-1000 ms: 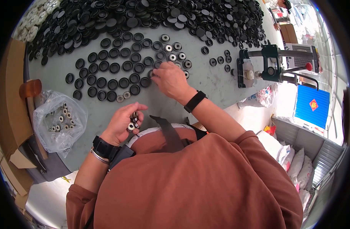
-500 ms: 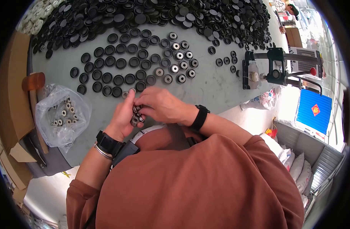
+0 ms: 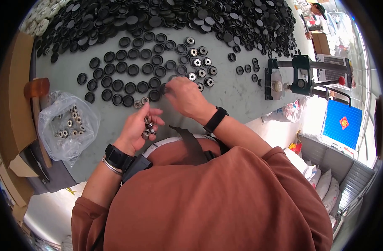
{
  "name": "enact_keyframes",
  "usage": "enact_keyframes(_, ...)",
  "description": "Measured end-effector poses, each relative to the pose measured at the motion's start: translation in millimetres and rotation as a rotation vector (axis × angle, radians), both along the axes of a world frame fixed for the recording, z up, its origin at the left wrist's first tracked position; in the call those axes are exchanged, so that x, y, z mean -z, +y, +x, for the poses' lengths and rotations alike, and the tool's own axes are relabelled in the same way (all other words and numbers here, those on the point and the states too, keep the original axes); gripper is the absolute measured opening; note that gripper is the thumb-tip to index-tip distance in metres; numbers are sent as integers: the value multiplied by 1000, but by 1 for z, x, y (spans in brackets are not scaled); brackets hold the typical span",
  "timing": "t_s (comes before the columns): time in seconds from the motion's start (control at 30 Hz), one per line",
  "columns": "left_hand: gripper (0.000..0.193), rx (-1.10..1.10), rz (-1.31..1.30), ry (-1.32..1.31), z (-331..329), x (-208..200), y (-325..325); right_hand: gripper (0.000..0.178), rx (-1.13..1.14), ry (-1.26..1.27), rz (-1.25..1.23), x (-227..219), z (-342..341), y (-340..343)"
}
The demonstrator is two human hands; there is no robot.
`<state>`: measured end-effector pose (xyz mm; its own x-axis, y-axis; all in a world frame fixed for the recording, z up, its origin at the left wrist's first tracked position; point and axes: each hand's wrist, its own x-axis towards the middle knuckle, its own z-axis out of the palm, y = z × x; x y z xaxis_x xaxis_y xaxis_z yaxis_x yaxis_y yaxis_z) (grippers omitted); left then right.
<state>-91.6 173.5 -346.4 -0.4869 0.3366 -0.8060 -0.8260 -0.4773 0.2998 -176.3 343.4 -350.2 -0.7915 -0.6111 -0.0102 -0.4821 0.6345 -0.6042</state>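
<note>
Several small metal ball bearings (image 3: 149, 129) lie in my left hand (image 3: 133, 129), its fingers curled loosely around them, just off the table's near edge. Farther out and to the right, my right hand (image 3: 187, 97) reaches over the table with fingertips pinched at a black round cap (image 3: 163, 88). Whatever sits between those fingertips is hidden. Open black caps (image 3: 133, 70) are spread in loose rows beyond my hands. At the right of these rows, several caps have bearings seated in them (image 3: 201, 72). Two loose bearings (image 3: 137, 104) rest on the table by my left fingertips.
A heap of black caps (image 3: 158, 14) covers the far side. On the left are a clear plastic bag (image 3: 68, 144) of bearings and a cardboard box (image 3: 11, 96). A green hand press (image 3: 301, 73) stands at the right edge. Another person (image 3: 317, 10) is at the far right.
My right hand has left the bearings in my left hand and moved right and away, to the caps. The fingers of my left hand have loosened, with bearings still in it.
</note>
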Motion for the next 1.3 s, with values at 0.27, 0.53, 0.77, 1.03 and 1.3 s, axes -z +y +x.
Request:
enact_keyframes(0.27,44,-24,10,-6,0,0,-3,16,-52,42,79,13,-2,-4)
enact_keyframes(0.53,56,-78,73,-4,-4,1,-4,12,-61,112,150,-14,-3,-14)
enact_keyframes(0.77,63,-81,68,38,-6,2,-3,23,-176,-269,-137,-22,25,-32)
enact_keyframes(1.03,61,-6,-40,82,-5,-1,2,24,-185,-365,-35,-30,22,-35)
enact_keyframes(1.3,65,2,-46,107,-9,-5,4,24,-185,-378,-88,-31,20,-30)
